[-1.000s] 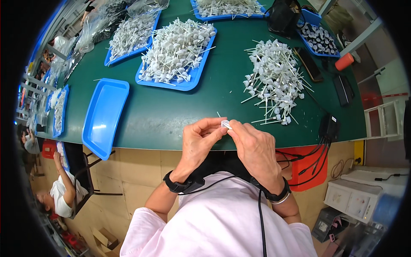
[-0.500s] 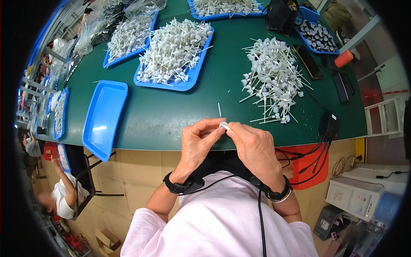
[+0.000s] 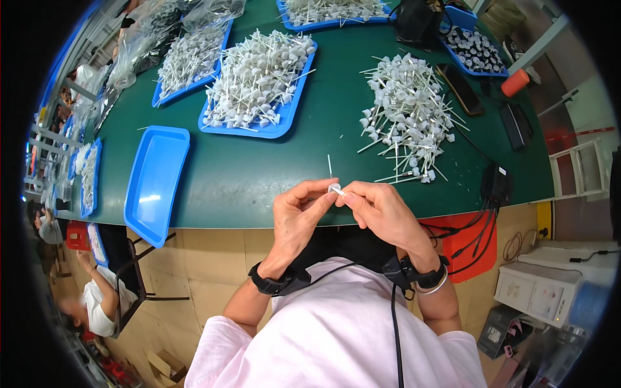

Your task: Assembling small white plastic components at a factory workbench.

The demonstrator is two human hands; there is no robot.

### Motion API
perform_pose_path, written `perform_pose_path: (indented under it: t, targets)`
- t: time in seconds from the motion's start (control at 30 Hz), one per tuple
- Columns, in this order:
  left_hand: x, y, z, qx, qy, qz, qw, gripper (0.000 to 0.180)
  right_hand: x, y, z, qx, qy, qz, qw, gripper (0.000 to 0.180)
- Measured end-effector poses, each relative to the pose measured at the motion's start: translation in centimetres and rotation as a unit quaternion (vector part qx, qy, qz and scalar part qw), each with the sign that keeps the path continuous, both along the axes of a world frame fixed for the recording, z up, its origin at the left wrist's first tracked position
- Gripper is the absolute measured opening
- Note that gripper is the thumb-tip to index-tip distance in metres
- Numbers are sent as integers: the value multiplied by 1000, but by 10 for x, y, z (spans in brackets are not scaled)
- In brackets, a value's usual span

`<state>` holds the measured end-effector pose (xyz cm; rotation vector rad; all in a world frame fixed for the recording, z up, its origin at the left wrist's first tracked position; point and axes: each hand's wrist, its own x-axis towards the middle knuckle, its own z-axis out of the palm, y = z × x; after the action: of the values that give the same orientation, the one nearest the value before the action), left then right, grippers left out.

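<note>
At the near edge of the green table, my two hands meet over a small white plastic part [image 3: 334, 187] with a rounded head. My left hand [image 3: 299, 212] pinches that part between thumb and forefinger. Thumb and forefinger of my right hand [image 3: 381, 208] close on a short white stem [image 3: 339, 192] that runs to the part; whether the two are joined I cannot tell. Just beyond my left fingertips a thin pale stick [image 3: 330, 165] points away from me; its near end is hidden. A loose heap of white stemmed parts [image 3: 407, 107] lies on the table to the right.
A blue tray [image 3: 183, 139] juts over the table edge at left. Beyond it, another blue tray [image 3: 278, 131] is heaped with white parts. A phone [image 3: 460, 90], a black cable box [image 3: 495, 183] and an orange-red cylinder [image 3: 515, 83] are at right. Another person [image 3: 107, 294] sits lower left.
My right hand has turned, its fingers now angled more toward the left and the stem more exposed. My left hand keeps its pinch. The view has shifted slightly.
</note>
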<state>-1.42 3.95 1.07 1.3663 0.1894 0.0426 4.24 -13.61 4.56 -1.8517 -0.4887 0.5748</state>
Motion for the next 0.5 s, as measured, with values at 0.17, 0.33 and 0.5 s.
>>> perform_pose_path:
  t: [0.17, 0.33, 0.5]
  targets:
    - [-2, -2, 0, 12, -14, 7, 1000, 25, 1, -1, -3, 21, 24, 11, 999, 31]
    - [-2, -4, 5, 158, -69, 30, 985, 26, 5, -2, -6, 49, 73, 27, 996, 32]
    - [-1, -3, -2, 0, 4, 11, 1000, 27, 1, -1, -1, 11, 41, 15, 999, 34]
